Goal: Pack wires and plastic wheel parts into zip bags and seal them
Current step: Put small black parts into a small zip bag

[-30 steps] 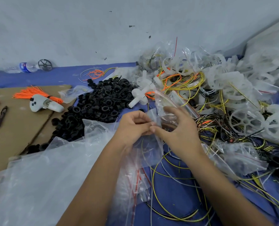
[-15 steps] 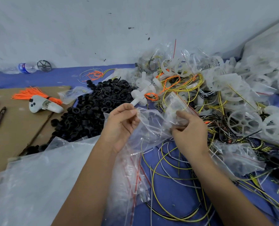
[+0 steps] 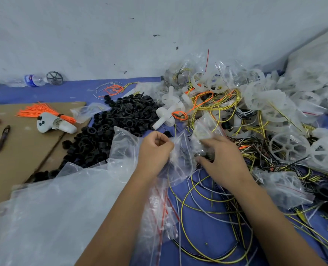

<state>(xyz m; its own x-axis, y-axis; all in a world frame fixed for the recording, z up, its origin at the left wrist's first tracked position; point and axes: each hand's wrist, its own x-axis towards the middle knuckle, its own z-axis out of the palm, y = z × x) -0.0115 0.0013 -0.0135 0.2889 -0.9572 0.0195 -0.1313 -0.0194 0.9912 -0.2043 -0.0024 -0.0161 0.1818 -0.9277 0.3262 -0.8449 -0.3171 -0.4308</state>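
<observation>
Here, at the far left, a pen [image 3: 3,138] lies on a cardboard sheet [image 3: 21,162] beside a white controller [image 3: 54,124] and a bundle of orange ties [image 3: 44,113]; what sits at the frame's left edge is cut off. A large clear plastic sheet [image 3: 49,214] hides the near worktop [image 3: 203,233]. Next comes a heap of black rings [image 3: 119,123]. The left hand [image 3: 155,152] is curled, its grip pinching the edge of a small zip bag [image 3: 182,156] (the bag's contents are too blurred to make out). The right hand [image 3: 223,160] reaches over the bag from the right, fingers bent and clasping its other side. The bag hangs between both hands, above loose yellow wires [image 3: 203,204] on the blue cloth. Further right, translucent white wheel parts [image 3: 288,148] are tangled with wires and more bags.
</observation>
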